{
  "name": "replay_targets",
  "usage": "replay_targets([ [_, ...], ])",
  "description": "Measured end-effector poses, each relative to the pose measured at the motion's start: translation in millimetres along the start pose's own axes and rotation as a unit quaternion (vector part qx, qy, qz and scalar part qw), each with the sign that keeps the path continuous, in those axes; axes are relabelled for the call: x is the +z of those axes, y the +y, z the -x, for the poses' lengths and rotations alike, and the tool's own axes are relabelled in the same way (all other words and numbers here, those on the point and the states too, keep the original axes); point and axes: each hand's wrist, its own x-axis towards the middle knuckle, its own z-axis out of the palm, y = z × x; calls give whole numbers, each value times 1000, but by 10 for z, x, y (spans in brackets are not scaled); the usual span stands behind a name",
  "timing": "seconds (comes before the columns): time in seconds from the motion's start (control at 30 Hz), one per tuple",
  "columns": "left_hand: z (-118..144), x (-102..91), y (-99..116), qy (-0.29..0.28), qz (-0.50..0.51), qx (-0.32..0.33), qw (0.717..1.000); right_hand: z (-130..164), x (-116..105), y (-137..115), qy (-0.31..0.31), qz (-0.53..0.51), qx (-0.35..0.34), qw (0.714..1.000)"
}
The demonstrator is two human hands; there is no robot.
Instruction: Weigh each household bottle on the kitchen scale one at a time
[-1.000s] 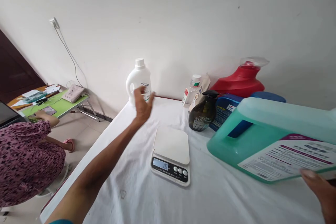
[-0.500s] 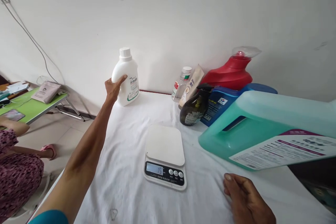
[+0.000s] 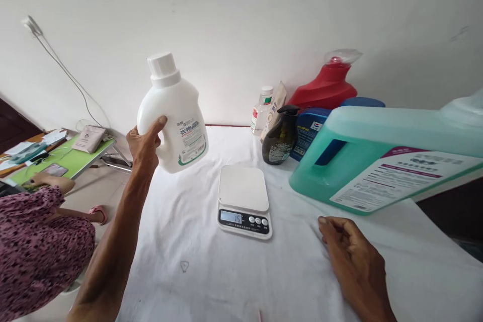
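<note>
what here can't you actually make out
Head view, the only one:
- White bottle: the left hand covers its handle; label print is too small to read.
- Teal jug: cut off by the right edge.
- Blue container: mostly behind the teal jug and dark pump bottle.
- Scale: digits blurred.

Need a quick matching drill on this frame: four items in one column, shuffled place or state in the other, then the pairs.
Things:
1. white bottle
2. kitchen scale
3. teal jug
4. right hand

Places or states:
A. lying on its side on the white cloth
B. held off the table in the left hand
C. resting palm down on the cloth, holding nothing
D. platform bare, display lit

Pairs: 1-B, 2-D, 3-A, 4-C
</note>
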Motion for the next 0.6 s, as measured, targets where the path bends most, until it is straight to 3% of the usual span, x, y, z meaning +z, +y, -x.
replay_targets([
  [0.17,400,124,213,-64,54,-54,995,35,-15,-55,-7,-17,-14,1000],
  [0.37,701,366,61,-139,78,-101,982,45,-30,-58,-9,-28,-28,999],
  [0.6,832,518,-116,-210,65,-111,969,18,-14,-47,-7,-27,-49,998],
])
